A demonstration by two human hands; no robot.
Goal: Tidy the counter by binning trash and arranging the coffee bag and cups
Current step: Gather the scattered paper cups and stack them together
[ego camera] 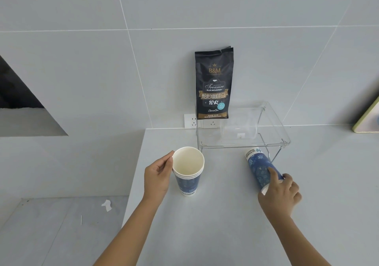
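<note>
A black coffee bag [214,85] stands upright on the clear acrylic shelf [274,122] against the wall. An upright stack of blue paper cups [188,173] with a white inside stands on the grey counter [205,224]; my left hand [158,177] wraps around its left side near the rim. To the right, a blue paper cup [259,166] lies on its side, bottom pointing toward the shelf. My right hand [280,196] grips its rim end, index finger laid along the cup.
A clear plastic cup [239,130] lies on its side on the acrylic shelf. Wall sockets [191,121] sit behind the shelf. A framed board [367,120] leans at the far right. On the floor to the left lies a scrap of white paper [107,205].
</note>
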